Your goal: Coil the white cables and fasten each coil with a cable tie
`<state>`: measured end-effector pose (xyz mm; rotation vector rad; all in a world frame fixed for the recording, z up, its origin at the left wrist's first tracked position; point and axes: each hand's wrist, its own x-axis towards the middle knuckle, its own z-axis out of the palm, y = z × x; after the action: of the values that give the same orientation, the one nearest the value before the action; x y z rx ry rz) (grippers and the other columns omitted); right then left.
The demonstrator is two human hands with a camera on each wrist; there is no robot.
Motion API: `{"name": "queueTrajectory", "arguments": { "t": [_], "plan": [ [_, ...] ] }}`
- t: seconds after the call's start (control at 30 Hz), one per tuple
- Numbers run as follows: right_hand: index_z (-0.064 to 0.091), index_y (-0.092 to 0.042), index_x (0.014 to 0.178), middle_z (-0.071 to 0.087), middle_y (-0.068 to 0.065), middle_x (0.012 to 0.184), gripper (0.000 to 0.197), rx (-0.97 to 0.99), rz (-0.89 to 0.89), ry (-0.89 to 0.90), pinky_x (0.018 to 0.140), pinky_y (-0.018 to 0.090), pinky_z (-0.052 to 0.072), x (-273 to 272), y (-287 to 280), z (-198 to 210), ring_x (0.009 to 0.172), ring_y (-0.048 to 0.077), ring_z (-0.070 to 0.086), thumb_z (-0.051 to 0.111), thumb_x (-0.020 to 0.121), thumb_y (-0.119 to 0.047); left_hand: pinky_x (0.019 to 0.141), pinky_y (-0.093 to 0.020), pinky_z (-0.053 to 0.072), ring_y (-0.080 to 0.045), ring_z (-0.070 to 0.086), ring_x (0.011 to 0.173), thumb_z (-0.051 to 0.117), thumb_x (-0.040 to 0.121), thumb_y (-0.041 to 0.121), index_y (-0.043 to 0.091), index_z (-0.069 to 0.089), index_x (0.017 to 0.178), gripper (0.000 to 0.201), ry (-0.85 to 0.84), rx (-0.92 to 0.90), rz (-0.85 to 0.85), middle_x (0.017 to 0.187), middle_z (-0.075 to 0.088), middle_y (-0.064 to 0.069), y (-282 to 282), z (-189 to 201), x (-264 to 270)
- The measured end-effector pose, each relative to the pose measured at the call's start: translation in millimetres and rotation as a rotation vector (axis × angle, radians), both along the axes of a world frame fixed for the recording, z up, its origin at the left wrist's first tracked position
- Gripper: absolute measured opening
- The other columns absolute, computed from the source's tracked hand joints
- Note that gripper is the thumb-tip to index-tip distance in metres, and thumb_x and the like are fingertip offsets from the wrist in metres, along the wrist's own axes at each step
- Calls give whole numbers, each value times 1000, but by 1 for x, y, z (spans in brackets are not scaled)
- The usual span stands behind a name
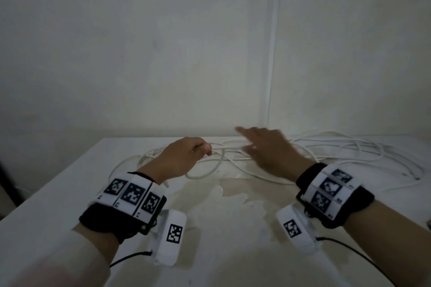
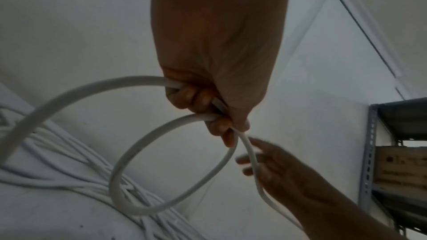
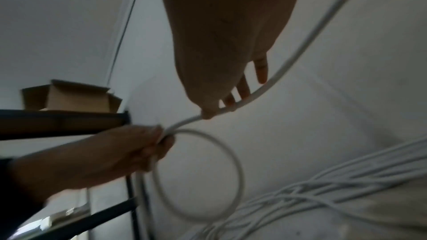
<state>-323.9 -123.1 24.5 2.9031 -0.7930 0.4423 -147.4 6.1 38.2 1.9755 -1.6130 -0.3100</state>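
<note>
A white cable is bent into a loop (image 2: 115, 185) and my left hand (image 2: 208, 112) grips it where the loop crosses, fingers curled round two strands. From that hand the cable (image 3: 289, 61) runs to my right hand (image 3: 221, 105). There it lies across nearly straight fingers (image 3: 261, 72) with the thumb tip over it. In the head view both hands hover over the back of the table, left hand (image 1: 205, 149) beside right hand (image 1: 256, 144), which is blurred. A loose tangle of more white cables (image 1: 349, 147) lies behind and to the right. No cable tie shows.
The white table (image 1: 221, 240) has a stained patch in the middle and meets the walls at a corner behind the cables. Its left edge drops off. A metal shelf rack (image 2: 369, 152) holding a cardboard box (image 3: 69, 96) stands beside the table.
</note>
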Motion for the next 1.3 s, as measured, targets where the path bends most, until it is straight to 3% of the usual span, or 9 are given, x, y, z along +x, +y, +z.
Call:
{"name": "queueTrajectory", "arguments": {
  "t": [0.1, 0.2, 0.3, 0.43, 0.67, 0.87, 1.07, 1.2, 1.3],
  "plan": [
    [38, -19, 137, 54, 7, 125, 40, 138, 209, -114, 91, 41, 37, 20, 28, -6, 110, 27, 50, 38, 98, -27, 70, -26, 37, -5, 47, 70, 40, 98, 29, 23, 56, 79, 25, 24, 7, -56, 72, 50, 11, -5, 1, -13],
    [56, -8, 110, 63, 10, 98, 23, 214, 259, -290, 77, 41, 43, 24, 28, -6, 90, 30, 57, 41, 98, -19, 66, -20, 36, -6, 46, 65, 41, 97, 28, 22, 57, 76, 27, 75, -25, -92, 69, 51, 6, -4, 4, -16],
    [56, -5, 95, 56, 6, 72, 26, 343, 257, -418, 67, 39, 43, 15, 19, -1, 71, 29, 56, 39, 98, -24, 56, -11, 34, 3, 47, 55, 43, 97, 27, 17, 59, 83, 23, 89, -63, -81, 67, 53, 9, 0, 5, -8],
    [54, -11, 85, 55, -1, 60, 22, 473, 248, -521, 58, 24, 41, 11, 14, -2, 56, 14, 51, 40, 98, -22, 58, -21, 31, -4, 42, 59, 46, 95, 30, 18, 50, 80, 20, 62, -65, -45, 67, 45, 8, 3, 3, -8],
    [58, -10, 92, 63, -1, 69, 21, 636, 225, -563, 63, 20, 48, -3, 10, -6, 66, 15, 60, 40, 98, -18, 60, -30, 30, -16, 42, 64, 37, 98, 33, 6, 46, 87, 30, -43, -44, -25, 71, 48, -2, 8, 1, -10],
    [49, -17, 123, 62, -1, 98, 29, 376, 212, -353, 81, 37, 45, 0, 22, -6, 89, 20, 57, 35, 99, -25, 60, -31, 32, -17, 45, 64, 34, 98, 36, 24, 36, 71, 30, -179, -17, -51, 70, 49, -1, 6, 1, -20],
    [60, -19, 108, 59, -15, 73, 23, 385, 229, -400, 72, 32, 45, -5, 19, -4, 72, 18, 58, 39, 98, -24, 63, -26, 39, -4, 50, 61, 32, 99, 34, 34, 50, 74, 30, -91, -92, -101, 69, 59, 10, 9, 2, -20],
    [59, -18, 106, 63, -9, 71, 20, 554, 205, -571, 57, 11, 36, -20, 7, 2, 54, -1, 48, 41, 98, -15, 90, -28, 42, -8, 59, 98, 31, 100, 31, 22, 63, 103, 34, 18, -82, -84, 98, 70, 10, 17, 2, -9],
    [56, -24, 94, 64, -11, 73, 17, 580, 244, -535, 59, 21, 34, -19, 13, 3, 59, 9, 44, 41, 98, -16, 84, -25, 42, -10, 58, 98, 32, 100, 30, 32, 60, 95, 29, 37, -80, -106, 93, 67, 17, 16, 2, -17]
  ]
}}
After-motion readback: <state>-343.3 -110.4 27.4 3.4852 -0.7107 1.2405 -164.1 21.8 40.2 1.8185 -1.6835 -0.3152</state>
